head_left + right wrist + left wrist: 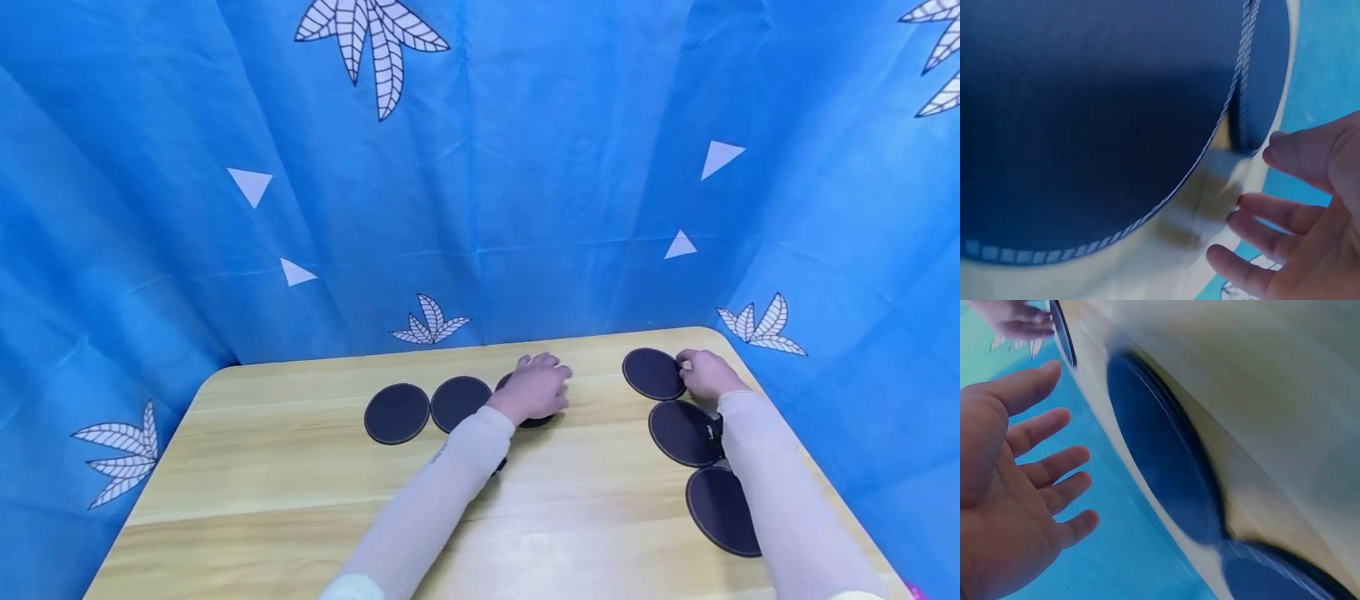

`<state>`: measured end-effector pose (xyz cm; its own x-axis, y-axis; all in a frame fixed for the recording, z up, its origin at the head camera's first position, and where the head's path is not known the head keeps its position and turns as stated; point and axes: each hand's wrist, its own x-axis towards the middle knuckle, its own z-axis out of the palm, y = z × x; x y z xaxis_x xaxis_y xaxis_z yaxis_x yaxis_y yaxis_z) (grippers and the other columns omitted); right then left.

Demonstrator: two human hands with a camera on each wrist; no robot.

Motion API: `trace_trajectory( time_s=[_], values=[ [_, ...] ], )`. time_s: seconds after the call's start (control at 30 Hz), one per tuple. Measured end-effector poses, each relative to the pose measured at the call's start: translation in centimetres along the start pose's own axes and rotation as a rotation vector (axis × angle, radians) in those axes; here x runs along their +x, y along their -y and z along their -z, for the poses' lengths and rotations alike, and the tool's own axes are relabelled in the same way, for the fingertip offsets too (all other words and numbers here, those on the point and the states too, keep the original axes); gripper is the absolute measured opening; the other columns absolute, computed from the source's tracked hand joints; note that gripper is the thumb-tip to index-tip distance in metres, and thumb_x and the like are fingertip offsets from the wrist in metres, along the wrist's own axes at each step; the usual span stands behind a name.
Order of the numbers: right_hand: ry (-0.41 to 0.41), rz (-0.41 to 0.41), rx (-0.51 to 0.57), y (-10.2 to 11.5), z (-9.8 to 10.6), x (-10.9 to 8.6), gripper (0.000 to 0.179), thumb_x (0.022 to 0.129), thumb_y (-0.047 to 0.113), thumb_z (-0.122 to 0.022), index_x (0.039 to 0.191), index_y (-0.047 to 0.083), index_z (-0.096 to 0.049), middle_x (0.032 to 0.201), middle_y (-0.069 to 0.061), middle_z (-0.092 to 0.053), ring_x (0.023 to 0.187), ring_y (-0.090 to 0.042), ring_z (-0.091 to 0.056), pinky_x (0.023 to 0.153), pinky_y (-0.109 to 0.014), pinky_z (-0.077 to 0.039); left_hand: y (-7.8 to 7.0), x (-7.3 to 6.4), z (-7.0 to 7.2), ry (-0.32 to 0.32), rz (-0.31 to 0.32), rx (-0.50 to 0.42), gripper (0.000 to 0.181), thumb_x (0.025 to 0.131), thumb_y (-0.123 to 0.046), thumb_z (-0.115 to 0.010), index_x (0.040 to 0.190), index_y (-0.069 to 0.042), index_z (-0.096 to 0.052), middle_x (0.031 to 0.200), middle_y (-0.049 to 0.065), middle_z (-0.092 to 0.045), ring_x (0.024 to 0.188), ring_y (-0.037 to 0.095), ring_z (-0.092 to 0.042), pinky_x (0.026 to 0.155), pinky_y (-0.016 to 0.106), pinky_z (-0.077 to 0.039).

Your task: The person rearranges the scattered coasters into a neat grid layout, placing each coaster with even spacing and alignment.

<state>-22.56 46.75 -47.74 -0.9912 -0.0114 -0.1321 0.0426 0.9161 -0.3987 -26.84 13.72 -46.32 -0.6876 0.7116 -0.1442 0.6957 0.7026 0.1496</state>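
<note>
Above the right end of a row of round dark coasters, my left hand (pixel 534 387) hovers with its fingers spread. It partly hides the coaster (pixel 536 422) below; two more, a middle coaster (pixel 459 403) and a left coaster (pixel 397 413), lie beside it. The left wrist view shows the left palm (pixel 1004 519) holding nothing, apart from the coaster (pixel 1160 450). At the right, my right hand (pixel 708 372) is at the edge of the farthest coaster (pixel 652 373). Its thumb (pixel 1291 153) is at that coaster's rim, and its fingers (pixel 1241 269) are loosely extended.
Under my right forearm, a second coaster (pixel 681 433) and a third coaster (pixel 722 512) continue the right-hand line toward me. The light wooden table (pixel 262 467) has rounded far corners. A blue patterned curtain (pixel 480 183) hangs behind it and along its sides.
</note>
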Motion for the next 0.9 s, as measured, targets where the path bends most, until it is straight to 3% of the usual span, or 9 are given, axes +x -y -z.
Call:
trace_trajectory(
  time_s=[0.17,0.33,0.5,0.7,0.9],
  values=[
    [0.028,0.021,-0.015,-0.7,0.3,-0.2,0.046,0.087,-0.009,-0.050,0.132,-0.015,-0.052,0.122,-0.041,-0.049,0.111,-0.058,-0.048,0.092,-0.065,-0.043,-3.6,2.9,0.1,0.055,-0.008,-0.013,0.048,0.097,-0.037,-0.066,0.142,-0.022,-0.058,0.142,0.000,-0.053,0.134,0.021,-0.045,0.112,0.049,-0.033],
    [0.049,0.050,-0.032,-0.9,0.2,-0.1,0.056,0.080,-0.010,-0.052,0.136,-0.015,-0.050,0.123,-0.041,-0.046,0.109,-0.060,-0.045,0.088,-0.064,-0.043,-6.0,5.4,-0.5,0.122,0.103,-0.043,0.059,0.094,-0.050,-0.066,0.146,-0.024,-0.053,0.141,0.004,-0.047,0.124,0.022,-0.048,0.097,0.047,-0.044],
    [0.049,0.059,-0.024,-0.7,0.1,-0.1,0.059,0.076,-0.005,-0.058,0.134,-0.014,-0.051,0.124,-0.041,-0.048,0.112,-0.060,-0.043,0.089,-0.065,-0.041,-7.1,7.1,-1.3,0.091,0.197,-0.018,0.074,0.086,-0.067,-0.067,0.145,-0.026,-0.053,0.135,0.003,-0.044,0.121,0.020,-0.045,0.092,0.048,-0.044],
    [0.060,0.027,0.001,-0.2,0.3,-0.2,0.064,0.073,0.003,-0.071,0.133,-0.011,-0.051,0.120,-0.040,-0.048,0.107,-0.058,-0.045,0.088,-0.065,-0.041,-7.9,8.3,-1.6,0.068,0.245,-0.016,0.087,0.076,-0.075,-0.070,0.148,-0.029,-0.051,0.134,0.000,-0.044,0.118,0.021,-0.045,0.091,0.051,-0.044],
    [0.106,-0.002,0.035,0.2,0.2,-0.1,0.060,0.081,0.007,-0.072,0.136,-0.005,-0.051,0.122,-0.039,-0.045,0.109,-0.057,-0.044,0.087,-0.064,-0.041,-8.0,8.8,-1.2,0.045,0.313,0.005,0.091,0.073,-0.077,-0.071,0.146,-0.025,-0.054,0.132,-0.002,-0.045,0.118,0.020,-0.044,0.087,0.051,-0.046]
  ],
)
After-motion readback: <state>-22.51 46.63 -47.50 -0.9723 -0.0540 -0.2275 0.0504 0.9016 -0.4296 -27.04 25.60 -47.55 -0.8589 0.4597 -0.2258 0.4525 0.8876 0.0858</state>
